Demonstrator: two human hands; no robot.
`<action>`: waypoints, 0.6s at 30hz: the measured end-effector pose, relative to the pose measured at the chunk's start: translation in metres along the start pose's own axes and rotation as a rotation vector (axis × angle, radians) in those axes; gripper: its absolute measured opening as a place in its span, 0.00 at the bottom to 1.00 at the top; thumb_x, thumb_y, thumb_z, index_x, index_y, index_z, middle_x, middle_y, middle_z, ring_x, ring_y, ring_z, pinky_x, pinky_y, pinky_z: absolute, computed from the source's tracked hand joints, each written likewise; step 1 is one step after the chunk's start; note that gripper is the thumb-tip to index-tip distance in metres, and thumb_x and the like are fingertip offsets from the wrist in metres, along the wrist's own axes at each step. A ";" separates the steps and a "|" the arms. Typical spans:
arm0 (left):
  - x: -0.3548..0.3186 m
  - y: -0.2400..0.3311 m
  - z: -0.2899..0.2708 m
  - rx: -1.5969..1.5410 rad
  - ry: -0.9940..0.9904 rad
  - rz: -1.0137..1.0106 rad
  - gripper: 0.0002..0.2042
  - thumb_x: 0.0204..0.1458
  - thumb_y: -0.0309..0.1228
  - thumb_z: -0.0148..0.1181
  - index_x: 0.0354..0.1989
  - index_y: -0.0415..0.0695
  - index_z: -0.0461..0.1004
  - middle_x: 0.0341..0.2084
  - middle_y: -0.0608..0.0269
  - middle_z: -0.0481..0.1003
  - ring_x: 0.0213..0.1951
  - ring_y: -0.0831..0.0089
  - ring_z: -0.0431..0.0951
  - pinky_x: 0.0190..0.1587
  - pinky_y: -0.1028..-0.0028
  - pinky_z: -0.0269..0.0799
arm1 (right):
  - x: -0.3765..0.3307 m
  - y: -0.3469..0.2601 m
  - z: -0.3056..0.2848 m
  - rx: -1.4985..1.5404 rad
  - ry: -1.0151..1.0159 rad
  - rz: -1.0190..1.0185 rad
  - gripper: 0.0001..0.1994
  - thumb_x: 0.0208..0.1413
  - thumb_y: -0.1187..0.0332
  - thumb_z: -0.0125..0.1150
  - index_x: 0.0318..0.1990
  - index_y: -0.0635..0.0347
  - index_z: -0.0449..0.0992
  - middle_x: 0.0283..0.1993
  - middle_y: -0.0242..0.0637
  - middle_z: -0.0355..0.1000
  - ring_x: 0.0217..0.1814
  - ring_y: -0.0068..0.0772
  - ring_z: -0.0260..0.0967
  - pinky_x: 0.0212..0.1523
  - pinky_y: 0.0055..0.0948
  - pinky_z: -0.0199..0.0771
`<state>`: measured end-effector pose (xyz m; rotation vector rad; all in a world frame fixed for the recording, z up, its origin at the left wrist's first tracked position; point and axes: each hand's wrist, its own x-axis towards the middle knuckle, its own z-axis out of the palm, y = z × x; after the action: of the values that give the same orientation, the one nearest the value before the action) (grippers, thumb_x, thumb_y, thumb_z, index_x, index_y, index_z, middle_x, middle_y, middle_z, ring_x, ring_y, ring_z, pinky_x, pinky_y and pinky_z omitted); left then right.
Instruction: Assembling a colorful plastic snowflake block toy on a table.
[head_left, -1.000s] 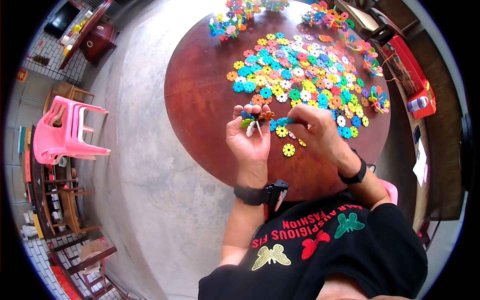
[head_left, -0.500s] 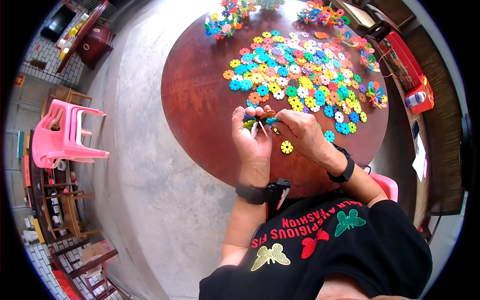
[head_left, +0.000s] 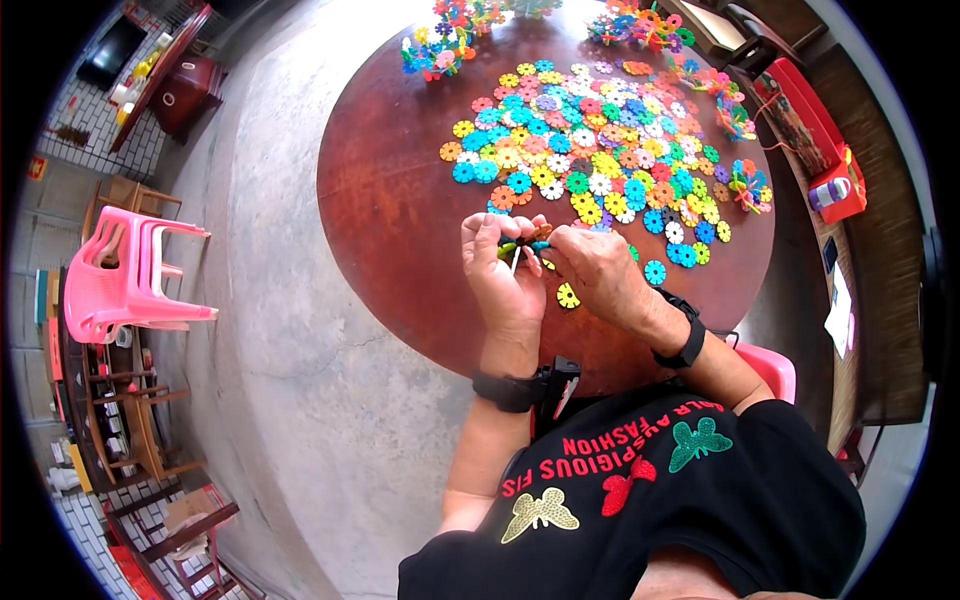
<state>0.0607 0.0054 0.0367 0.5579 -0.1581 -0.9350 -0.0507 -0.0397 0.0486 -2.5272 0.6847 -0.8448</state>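
Note:
Over the near side of a round brown table (head_left: 385, 220), my left hand (head_left: 505, 280) curls around a small cluster of joined flower-shaped plastic discs (head_left: 517, 256) in green, white, pink, brown and blue. My right hand (head_left: 600, 268) meets it from the right, thumb and forefinger pinched on a blue disc (head_left: 541, 245) at the cluster's edge. My fingers hide much of the cluster. Just below the hands lies a loose yellow disc (head_left: 568, 295), and a blue disc (head_left: 655, 272) rests right of my right hand. Beyond them spreads a wide pile of many-coloured discs (head_left: 590, 140).
Assembled disc clusters stand along the table's far edge, one at the left (head_left: 437, 52) and one at the right (head_left: 750, 187). Stacked pink plastic chairs (head_left: 110, 285) stand on the floor at left. A red container (head_left: 838, 190) sits on a side surface at right.
The fingers of my left hand have shifted around the cluster, which has turned slightly. My right hand stays pinched at its blue disc. The whole view has shifted a little.

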 end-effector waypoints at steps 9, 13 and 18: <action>-0.005 -0.004 0.003 -0.110 -0.128 -0.034 0.08 0.56 0.32 0.49 0.28 0.45 0.62 0.21 0.66 0.65 0.29 0.72 0.68 0.47 0.60 0.68 | 0.001 -0.012 -0.002 -0.070 0.039 0.021 0.05 0.49 0.75 0.55 0.29 0.62 0.64 0.22 0.40 0.64 0.24 0.42 0.67 0.21 0.37 0.66; -0.004 -0.003 0.001 -0.075 -0.094 -0.024 0.08 0.57 0.32 0.48 0.28 0.45 0.61 0.21 0.66 0.65 0.30 0.71 0.69 0.46 0.63 0.69 | 0.000 -0.008 0.001 -0.045 0.033 0.032 0.05 0.49 0.75 0.55 0.30 0.62 0.64 0.23 0.40 0.66 0.24 0.41 0.68 0.22 0.36 0.66; -0.009 0.000 0.008 0.010 -0.004 -0.101 0.10 0.55 0.34 0.51 0.38 0.43 0.62 0.30 0.61 0.69 0.39 0.68 0.72 0.43 0.69 0.68 | 0.002 0.008 0.003 0.081 0.037 0.074 0.05 0.52 0.73 0.55 0.29 0.62 0.66 0.21 0.43 0.67 0.24 0.43 0.68 0.21 0.37 0.66</action>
<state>0.0523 0.0090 0.0447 0.5780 -0.1393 -1.0340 -0.0497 -0.0468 0.0435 -2.4047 0.7353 -0.8780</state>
